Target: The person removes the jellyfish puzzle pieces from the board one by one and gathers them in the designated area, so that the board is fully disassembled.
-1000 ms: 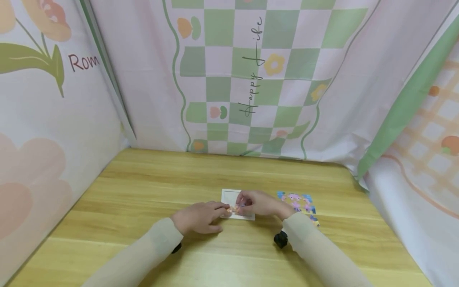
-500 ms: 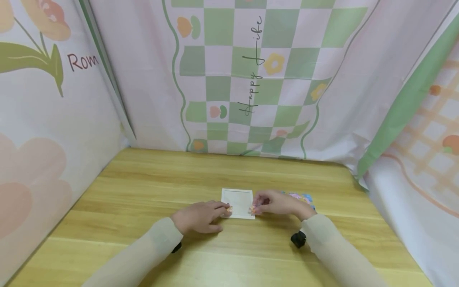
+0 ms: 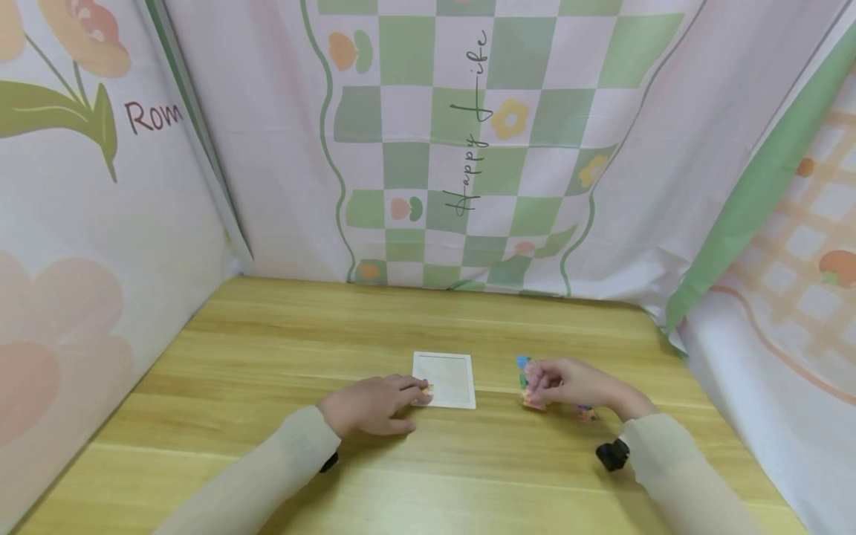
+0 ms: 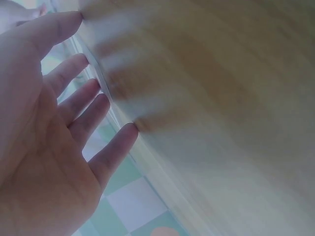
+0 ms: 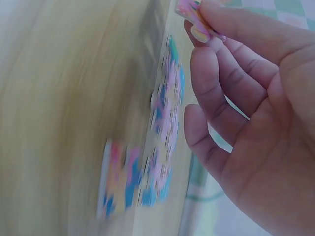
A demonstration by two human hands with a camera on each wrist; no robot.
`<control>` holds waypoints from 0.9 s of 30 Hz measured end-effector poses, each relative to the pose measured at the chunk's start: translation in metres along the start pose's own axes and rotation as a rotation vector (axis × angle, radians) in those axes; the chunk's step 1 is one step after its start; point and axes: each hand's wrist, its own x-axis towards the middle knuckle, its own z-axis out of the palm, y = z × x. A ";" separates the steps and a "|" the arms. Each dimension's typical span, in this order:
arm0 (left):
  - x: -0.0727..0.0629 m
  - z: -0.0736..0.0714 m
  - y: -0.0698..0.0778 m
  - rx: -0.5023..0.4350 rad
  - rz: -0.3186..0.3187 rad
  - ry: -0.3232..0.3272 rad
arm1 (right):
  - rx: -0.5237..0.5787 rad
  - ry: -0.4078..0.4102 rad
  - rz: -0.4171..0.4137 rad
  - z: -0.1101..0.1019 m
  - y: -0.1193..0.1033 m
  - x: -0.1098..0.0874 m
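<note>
a: head view first. what's on the surface [image 3: 267, 357]?

b: wooden surface, patterned cloth backdrop [image 3: 468, 148] on three sides. a white square tray [image 3: 444, 379] lies near centre. the left hand [image 3: 371, 405] lies flat at the tray's 8 o'clock corner, fingers extended and fairly close together, tips touching that corner. a small orange piece [image 3: 427, 388] shows right at the fingertips.

a: and the right hand?

b: the right hand [image 3: 568, 383] sits at 3 o'clock from the tray, apart from it, fingers curled, pinching a pink-orange puzzle piece [image 3: 533, 401] low at its fingertips. it rests over a cluster of loose puzzle pieces [image 3: 523, 363], blue and pink, mostly covered by the hand.

a: left wrist view?

b: blurred. left hand [image 4: 54, 142] seen palm side, fingers straight and slightly spread, tips against the pale surface [image 4: 221, 98]. nothing gripped.

a: right wrist view?

b: also blurred. right hand [image 5: 251, 113] with thumb and forefinger pinching a pink piece [image 5: 194, 14] at 12 o'clock in frame. the remaining fingers are loosely curled. the loose pieces [image 5: 162, 142] lie on the surface [image 5: 59, 98] just beside the fingers, in a pink, blue and yellow smear; individual shapes cannot be told.
</note>
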 end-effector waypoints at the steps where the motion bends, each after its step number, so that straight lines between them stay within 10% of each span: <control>1: 0.000 0.000 0.000 -0.001 0.000 0.000 | 0.011 -0.001 0.010 -0.002 0.002 -0.004; 27: 0.001 0.001 -0.002 -0.023 0.005 -0.008 | -0.003 0.033 0.119 -0.004 0.018 -0.023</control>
